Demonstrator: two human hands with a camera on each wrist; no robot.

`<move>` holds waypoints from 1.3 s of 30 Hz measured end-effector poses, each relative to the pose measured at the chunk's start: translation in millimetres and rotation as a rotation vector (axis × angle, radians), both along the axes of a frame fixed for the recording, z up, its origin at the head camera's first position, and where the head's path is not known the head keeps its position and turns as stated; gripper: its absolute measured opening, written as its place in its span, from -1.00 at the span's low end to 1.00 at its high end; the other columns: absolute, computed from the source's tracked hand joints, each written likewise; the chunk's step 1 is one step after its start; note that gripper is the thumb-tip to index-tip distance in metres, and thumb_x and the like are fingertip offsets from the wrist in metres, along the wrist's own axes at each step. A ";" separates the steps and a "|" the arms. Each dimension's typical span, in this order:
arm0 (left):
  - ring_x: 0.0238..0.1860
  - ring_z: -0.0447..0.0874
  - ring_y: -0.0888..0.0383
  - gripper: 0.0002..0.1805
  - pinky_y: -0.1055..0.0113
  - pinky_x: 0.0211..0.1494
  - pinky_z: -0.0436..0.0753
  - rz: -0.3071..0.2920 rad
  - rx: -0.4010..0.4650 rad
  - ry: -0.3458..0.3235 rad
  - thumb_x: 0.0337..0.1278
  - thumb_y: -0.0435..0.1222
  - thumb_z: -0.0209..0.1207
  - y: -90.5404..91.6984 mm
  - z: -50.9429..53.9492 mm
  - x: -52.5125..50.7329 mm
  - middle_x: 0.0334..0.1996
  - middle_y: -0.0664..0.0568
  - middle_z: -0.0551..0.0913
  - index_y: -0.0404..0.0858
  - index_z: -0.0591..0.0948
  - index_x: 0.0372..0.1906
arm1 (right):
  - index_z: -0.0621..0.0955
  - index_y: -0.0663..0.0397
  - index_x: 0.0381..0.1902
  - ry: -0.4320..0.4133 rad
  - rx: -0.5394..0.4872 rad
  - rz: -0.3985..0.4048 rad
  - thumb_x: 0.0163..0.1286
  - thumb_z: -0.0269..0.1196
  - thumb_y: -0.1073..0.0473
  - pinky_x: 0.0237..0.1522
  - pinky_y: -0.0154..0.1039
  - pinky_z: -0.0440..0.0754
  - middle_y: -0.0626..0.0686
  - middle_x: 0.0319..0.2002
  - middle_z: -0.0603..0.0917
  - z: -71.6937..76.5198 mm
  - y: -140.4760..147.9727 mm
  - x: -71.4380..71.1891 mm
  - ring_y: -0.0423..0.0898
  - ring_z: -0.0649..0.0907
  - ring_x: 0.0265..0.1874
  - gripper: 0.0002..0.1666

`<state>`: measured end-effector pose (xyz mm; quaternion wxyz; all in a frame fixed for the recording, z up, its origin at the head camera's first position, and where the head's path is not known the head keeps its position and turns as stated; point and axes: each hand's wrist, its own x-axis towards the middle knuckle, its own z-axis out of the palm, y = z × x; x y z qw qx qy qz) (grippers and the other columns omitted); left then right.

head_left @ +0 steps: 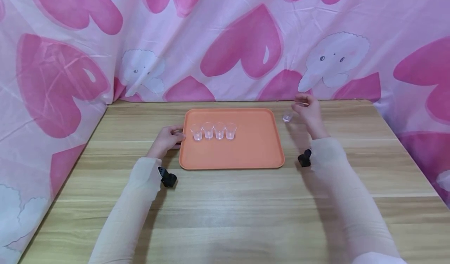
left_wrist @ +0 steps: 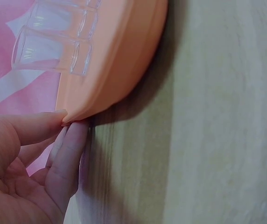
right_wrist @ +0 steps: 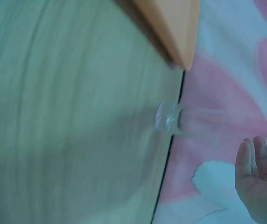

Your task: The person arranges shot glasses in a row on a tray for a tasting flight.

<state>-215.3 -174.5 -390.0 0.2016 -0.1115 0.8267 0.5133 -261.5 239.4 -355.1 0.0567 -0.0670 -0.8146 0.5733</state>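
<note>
My left hand pinches the left rim of the orange tray. In the left wrist view, the thumb lies on top of the rim and the fingers are underneath. Several small clear plastic cups stand upright in a row on the tray's left half. Another clear cup stands on the table, past the tray's right side. My right hand is just beyond that cup, raised above the table. In the right wrist view, its fingers are loosely bent and apart from the cup.
The wooden table meets a pink heart-patterned cloth at its back edge and both sides. Each wrist carries a small black camera mount, one at the left sleeve and one at the right.
</note>
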 end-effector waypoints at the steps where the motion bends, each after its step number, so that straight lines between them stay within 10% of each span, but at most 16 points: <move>1: 0.01 0.56 0.07 -0.46 0.20 0.16 0.64 0.002 -0.002 -0.001 0.40 -0.36 -0.05 -0.2 -0.1 -0.1 0.19 -0.27 0.47 -0.27 0.22 0.44 | 0.47 -0.03 -0.09 -0.015 0.012 -0.007 0.33 0.11 0.37 -0.23 -0.72 0.51 -0.30 -0.27 0.43 -0.8 2.0 0.0 -0.42 0.48 -0.24 -0.75; 9: 0.02 0.56 0.07 -0.46 0.19 0.18 0.63 0.012 -0.002 -0.008 0.40 -0.36 -0.06 -1.4 -0.9 -0.6 0.18 -0.27 0.47 -0.27 0.22 0.44 | 0.34 0.37 0.26 -0.124 0.141 -0.011 0.31 0.11 0.37 -0.13 -0.64 0.51 -0.01 -0.01 0.47 -10.2 12.1 -0.1 -0.14 0.51 0.01 -0.45; 19: -0.02 0.57 0.10 -0.46 0.20 0.16 0.65 0.011 -0.004 -0.007 0.40 -0.36 -0.04 -1.1 0.6 0.1 0.16 -0.25 0.48 -0.26 0.24 0.43 | 0.14 0.36 0.41 -0.226 0.161 0.112 0.34 0.12 0.33 -0.01 -0.54 0.45 0.38 0.34 0.28 -18.3 18.1 0.0 0.15 0.40 0.24 -0.27; 28: -0.03 0.57 0.10 -0.46 0.22 0.13 0.66 0.016 0.005 -0.004 0.39 -0.36 -0.04 -1.3 -2.1 -0.8 0.17 -0.26 0.48 -0.26 0.24 0.43 | 0.10 0.35 0.44 -0.249 0.111 0.127 0.37 0.10 0.30 0.42 -0.01 0.34 0.42 0.36 0.23 -22.3 13.9 -1.8 0.22 0.31 0.33 -0.25; 39: 0.03 0.57 0.05 -0.46 0.20 0.17 0.64 0.022 0.004 -0.015 0.40 -0.35 -0.05 0.3 -2.1 -1.6 0.20 -0.25 0.47 -0.24 0.23 0.44 | 0.20 0.35 0.39 -0.205 0.144 0.103 0.39 0.13 0.19 -0.14 -0.65 0.41 0.27 0.21 0.38 -25.8 8.1 -1.1 -0.31 0.41 -0.10 -0.30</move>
